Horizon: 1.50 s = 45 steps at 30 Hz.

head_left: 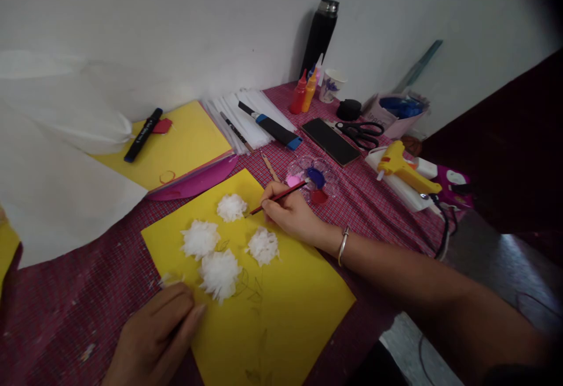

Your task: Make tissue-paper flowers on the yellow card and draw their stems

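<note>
My right hand [290, 213] is closed around a red-and-black pencil [277, 197]. The pencil's tip is near a yellow sheet of paper [299, 310], close to a white ruffled paper flower [231, 207]. Several such flowers sit on the sheet, among them one [220, 274] beside faint pencil-drawn leaves and stems. At the sheet's left edge, my left hand [153, 333] has its fingers curled in, and whether it grips anything is hidden. A pale scrap [172, 279] shows just beyond its knuckles.
A flower-shaped palette [328, 169] with pink, blue and red paint lies past my right hand. Behind are a utility knife [278, 131], scissors [360, 132], paint bottles [299, 92] and a black flask [320, 37]. A yellow glue gun [407, 169] rests at right, white sheeting [61, 180] at left.
</note>
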Available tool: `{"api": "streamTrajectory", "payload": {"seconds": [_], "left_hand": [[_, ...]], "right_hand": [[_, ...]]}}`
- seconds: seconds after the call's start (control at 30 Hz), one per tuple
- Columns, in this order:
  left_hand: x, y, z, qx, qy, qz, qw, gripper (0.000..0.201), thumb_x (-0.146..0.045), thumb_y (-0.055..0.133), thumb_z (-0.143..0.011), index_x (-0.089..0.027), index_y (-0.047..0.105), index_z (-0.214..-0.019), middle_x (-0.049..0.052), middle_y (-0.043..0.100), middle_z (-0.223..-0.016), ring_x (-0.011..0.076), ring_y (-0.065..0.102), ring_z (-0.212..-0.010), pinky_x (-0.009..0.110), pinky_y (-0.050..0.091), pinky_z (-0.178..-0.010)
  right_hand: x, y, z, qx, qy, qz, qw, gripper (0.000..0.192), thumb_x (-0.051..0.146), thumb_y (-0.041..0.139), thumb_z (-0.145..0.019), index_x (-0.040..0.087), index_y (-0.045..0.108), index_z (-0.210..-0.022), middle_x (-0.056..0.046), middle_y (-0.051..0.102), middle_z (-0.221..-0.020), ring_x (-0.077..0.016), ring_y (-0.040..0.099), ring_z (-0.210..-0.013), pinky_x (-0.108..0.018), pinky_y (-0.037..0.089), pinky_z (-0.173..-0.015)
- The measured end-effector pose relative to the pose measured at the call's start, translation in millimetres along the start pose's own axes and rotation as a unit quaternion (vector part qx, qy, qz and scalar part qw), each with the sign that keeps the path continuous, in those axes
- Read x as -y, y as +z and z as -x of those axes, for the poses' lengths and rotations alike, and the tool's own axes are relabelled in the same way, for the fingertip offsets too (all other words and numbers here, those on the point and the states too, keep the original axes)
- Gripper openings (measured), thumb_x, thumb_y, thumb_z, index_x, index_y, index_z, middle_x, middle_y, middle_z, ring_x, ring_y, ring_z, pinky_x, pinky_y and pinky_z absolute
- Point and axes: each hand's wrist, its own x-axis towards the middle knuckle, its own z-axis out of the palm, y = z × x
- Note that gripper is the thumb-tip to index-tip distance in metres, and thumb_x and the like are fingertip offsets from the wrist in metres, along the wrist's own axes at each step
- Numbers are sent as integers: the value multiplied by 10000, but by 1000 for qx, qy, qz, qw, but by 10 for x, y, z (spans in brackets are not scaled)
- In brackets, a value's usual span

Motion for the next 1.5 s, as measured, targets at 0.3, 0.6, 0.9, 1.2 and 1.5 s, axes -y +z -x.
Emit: {"api": "streamTrajectory", "payload": {"seconds": [0.3,0.6,0.9,1.2,1.5], "left_hand": [[-43,-4,-49,-4,1,7,1000,287,-195,477,-934,-195,494,-648,-22,516,-614,88,537,-577,179,456,-563],[-65,-14,-65,-7,0,4,1000,294,-201,464,-939,-197,485,-646,-23,520,-617,88,534,-570,180,450,-544],[-72,-11,-53,4,-12,4,1000,316,-185,463,-937,-189,462,-621,-29,493,-598,83,510,-555,180,432,-540],[-89,-17,-86,-9,-15,8,1000,310,-214,478,-932,-195,477,-623,-34,501,-589,91,513,-547,191,438,-542],[-103,-20,-102,1,-12,5,1000,319,-226,470,-939,-192,462,-623,-31,488,-596,88,506,-552,190,427,-538]], "right_hand": [[2,10,5,-3,5,-10,1000,89,183,512,-806,206,481,-726,55,501,-593,-93,466,-517,-221,343,-485],[-8,14,10,4,5,0,1000,98,177,521,-815,203,486,-727,47,517,-607,-94,465,-521,-217,337,-477],[12,11,25,45,8,4,999,74,204,518,-847,194,504,-775,41,542,-637,-89,492,-542,-203,358,-487],[59,58,45,87,21,1,996,75,200,514,-871,193,501,-797,38,551,-658,-83,491,-549,-201,366,-502],[48,86,34,88,20,18,996,61,195,522,-864,191,510,-804,20,576,-671,-102,522,-582,-204,376,-512]]}}
